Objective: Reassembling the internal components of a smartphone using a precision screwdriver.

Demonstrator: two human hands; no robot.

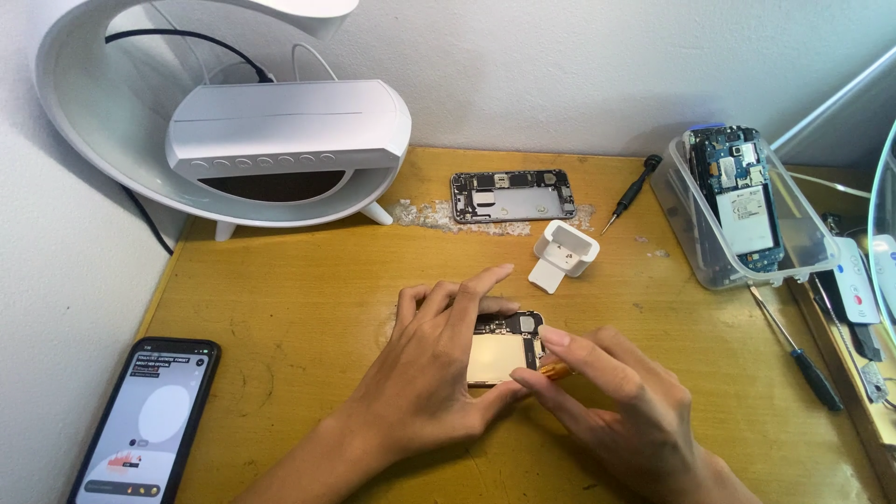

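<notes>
A small opened phone [501, 350] with a gold inner plate and exposed circuit parts lies on the wooden desk [308, 308]. My left hand [431, 369] holds it down, fingers over its top edge and thumb at its lower side. My right hand [611, 406] grips a thin orange-handled tool [555, 371] whose tip meets the phone's right edge. Most of the tool is hidden by my fingers.
An empty grey phone housing [511, 194] lies at the back, with a white plug adapter [564, 253] and a black screwdriver [632, 194] nearby. A clear plastic box [803, 224] holds a circuit board [742, 191]. Another screwdriver [795, 347] lies right. A lit black phone [149, 420] and a white lamp [271, 140] sit left.
</notes>
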